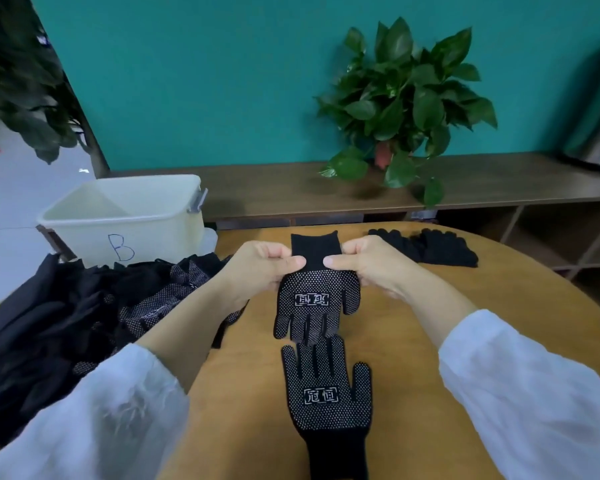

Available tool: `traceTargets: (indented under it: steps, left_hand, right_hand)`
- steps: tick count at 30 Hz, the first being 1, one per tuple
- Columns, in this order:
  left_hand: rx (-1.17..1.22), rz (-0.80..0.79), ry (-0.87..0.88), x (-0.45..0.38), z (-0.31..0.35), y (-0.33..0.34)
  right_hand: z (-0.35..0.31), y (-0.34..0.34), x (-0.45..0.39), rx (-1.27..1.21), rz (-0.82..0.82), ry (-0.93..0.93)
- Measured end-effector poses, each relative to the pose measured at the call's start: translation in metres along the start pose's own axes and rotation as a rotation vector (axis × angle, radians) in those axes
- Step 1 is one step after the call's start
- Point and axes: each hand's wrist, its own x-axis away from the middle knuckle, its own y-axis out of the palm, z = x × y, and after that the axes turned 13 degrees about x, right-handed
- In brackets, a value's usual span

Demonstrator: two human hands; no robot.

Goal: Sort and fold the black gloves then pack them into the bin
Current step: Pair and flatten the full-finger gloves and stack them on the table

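Note:
Both hands hold one black dotted glove (317, 303) by its cuff above the wooden table (499, 299). My left hand (257, 268) pinches the cuff's left side and my right hand (371, 265) pinches its right side. The glove's fingers point toward me. A second black dotted glove (326, 393) lies flat on the table nearer me, fingers pointing away, its fingertips under those of the held glove. A heap of loose black gloves (66, 323) covers the table's left side. The white bin (125, 216), marked B, stands behind the heap.
A small stack of black gloves (430, 245) lies at the table's far edge on the right. Behind the table runs a low wooden shelf (274, 188) with a potted plant (402, 109) against a teal wall.

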Motion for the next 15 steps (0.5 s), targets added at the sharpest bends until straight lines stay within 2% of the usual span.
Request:
traceTargets:
  steps: [5, 11, 15]
  left_hand:
    - [0.007, 0.002, 0.015, -0.024, -0.001, 0.002]
    - [-0.049, -0.019, -0.086, -0.02, -0.038, 0.004]
    - [-0.042, -0.02, -0.081, -0.006, -0.044, 0.007]
  right_hand:
    - [0.008, -0.008, -0.015, 0.006, 0.061, -0.015]
    - [0.044, 0.012, -0.012, 0.085, 0.027, 0.061]
    - [0.049, 0.02, 0.0, 0.089, 0.026, 0.033]
